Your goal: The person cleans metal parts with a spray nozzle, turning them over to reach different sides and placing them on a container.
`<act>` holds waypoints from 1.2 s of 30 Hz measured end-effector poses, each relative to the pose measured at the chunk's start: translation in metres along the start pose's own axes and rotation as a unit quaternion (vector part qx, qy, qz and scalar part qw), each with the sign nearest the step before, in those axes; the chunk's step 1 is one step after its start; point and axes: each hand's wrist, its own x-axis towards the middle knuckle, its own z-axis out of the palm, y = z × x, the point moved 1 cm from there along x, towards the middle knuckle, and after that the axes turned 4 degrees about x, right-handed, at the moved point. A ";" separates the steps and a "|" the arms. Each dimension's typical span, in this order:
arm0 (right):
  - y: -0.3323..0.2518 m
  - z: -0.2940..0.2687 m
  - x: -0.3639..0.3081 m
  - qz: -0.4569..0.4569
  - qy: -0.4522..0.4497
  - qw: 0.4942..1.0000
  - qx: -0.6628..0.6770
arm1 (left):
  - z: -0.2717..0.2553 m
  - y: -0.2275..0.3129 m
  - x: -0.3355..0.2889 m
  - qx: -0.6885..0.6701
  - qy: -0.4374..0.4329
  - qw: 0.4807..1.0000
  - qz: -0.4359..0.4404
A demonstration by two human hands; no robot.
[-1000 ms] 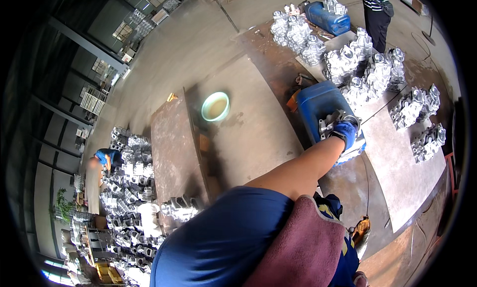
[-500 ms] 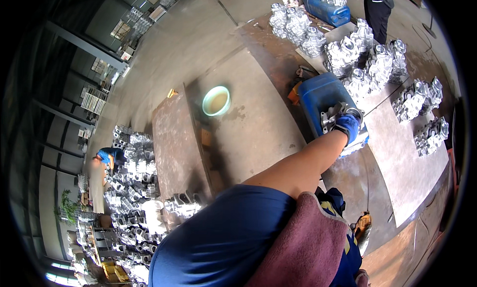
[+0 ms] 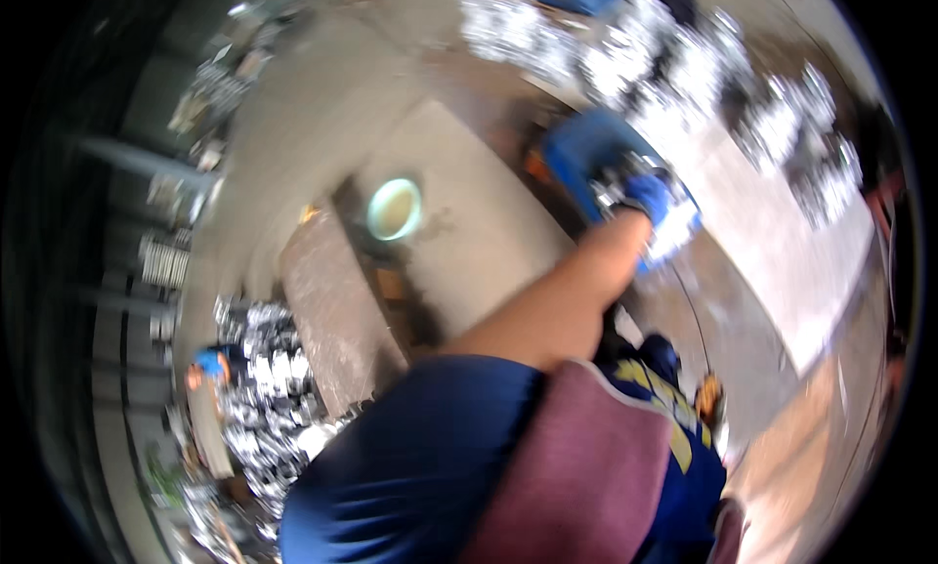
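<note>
The frame was blurred by motion. The person's left hand (image 3: 647, 195), in a blue glove, reached out on a bare forearm to the blue crate (image 3: 586, 154) and rested on a shiny metal part (image 3: 616, 178) at the crate's near edge. Whether the fingers were closed on the part could not be told. The right hand was out of sight. A pale green bowl (image 3: 395, 209) sat on the table (image 3: 489, 251) well left of the crate, and silvery metal parts (image 3: 684, 66) lay heaped beyond it.
</note>
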 end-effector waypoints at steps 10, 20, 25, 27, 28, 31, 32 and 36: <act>-0.011 0.047 -0.030 0.050 -0.182 0.979 0.080 | -0.024 -0.005 -0.030 -0.027 -0.033 0.997 0.058; -0.003 0.042 -0.027 0.009 -0.213 0.977 0.019 | -0.033 -0.005 -0.034 -0.033 -0.049 0.996 0.059; 0.000 0.049 -0.023 -0.069 -0.229 0.971 0.016 | -0.025 -0.006 -0.030 -0.036 -0.051 0.996 0.059; 0.001 0.049 -0.021 -0.042 -0.268 0.960 0.071 | -0.023 -0.006 -0.030 -0.038 -0.044 0.997 0.056; 0.000 0.043 -0.017 0.027 -0.302 0.941 0.149 | -0.022 -0.006 -0.030 -0.039 -0.042 0.996 0.061; 0.017 0.034 0.001 0.057 -0.253 0.946 0.195 | -0.024 -0.004 -0.027 -0.039 -0.041 0.996 0.074; 0.026 0.032 0.005 0.040 -0.211 0.960 0.180 | -0.026 -0.005 -0.026 -0.039 -0.046 0.995 0.074; -0.009 0.059 -0.027 0.104 -0.191 0.940 0.262 | -0.030 -0.003 -0.034 -0.021 -0.030 0.996 0.086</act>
